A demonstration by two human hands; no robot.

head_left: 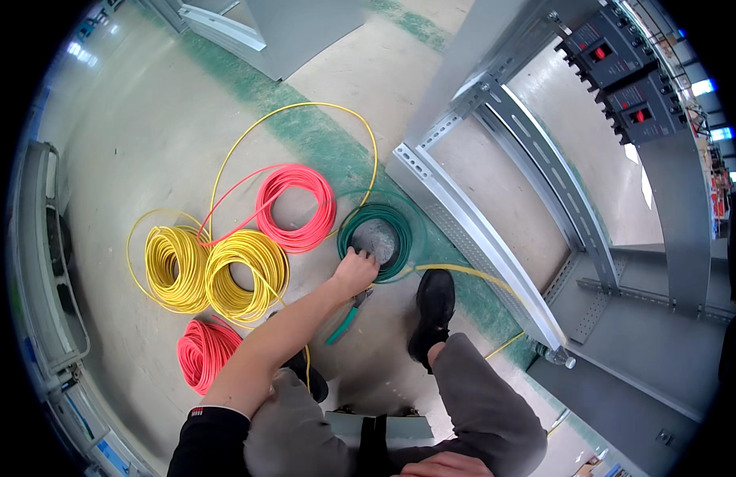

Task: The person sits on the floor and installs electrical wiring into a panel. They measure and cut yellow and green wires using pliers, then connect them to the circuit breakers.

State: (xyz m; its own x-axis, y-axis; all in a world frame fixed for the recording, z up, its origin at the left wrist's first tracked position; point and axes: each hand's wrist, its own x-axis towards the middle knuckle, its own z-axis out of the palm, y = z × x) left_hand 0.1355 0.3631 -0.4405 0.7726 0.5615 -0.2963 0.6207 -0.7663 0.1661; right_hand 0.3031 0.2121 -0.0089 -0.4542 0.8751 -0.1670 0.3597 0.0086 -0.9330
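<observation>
My left hand (357, 272) reaches down to the near left edge of a coil of dark green wire (404, 266) on the floor, its fingers curled and closed on the strands. Just below that hand lies a pair of green-handled pliers (344, 324). At the lower edge my right hand (447, 464) is partly in view by my lap; its fingers are mostly cut off. Left of the green coil are a red wire coil (324, 208) and two yellow wire coils (176, 274) (273, 270). Another red wire coil (199, 356) lies nearer me.
At right stands an open grey metal cabinet frame (495, 246) with two black circuit breakers (642, 115). A plastic bottle (559, 357) is by its base. Loose yellow wire (328, 104) loops over the floor. My black shoe (436, 306) is beside the green coil. A metal-framed cart (54, 262) is at far left.
</observation>
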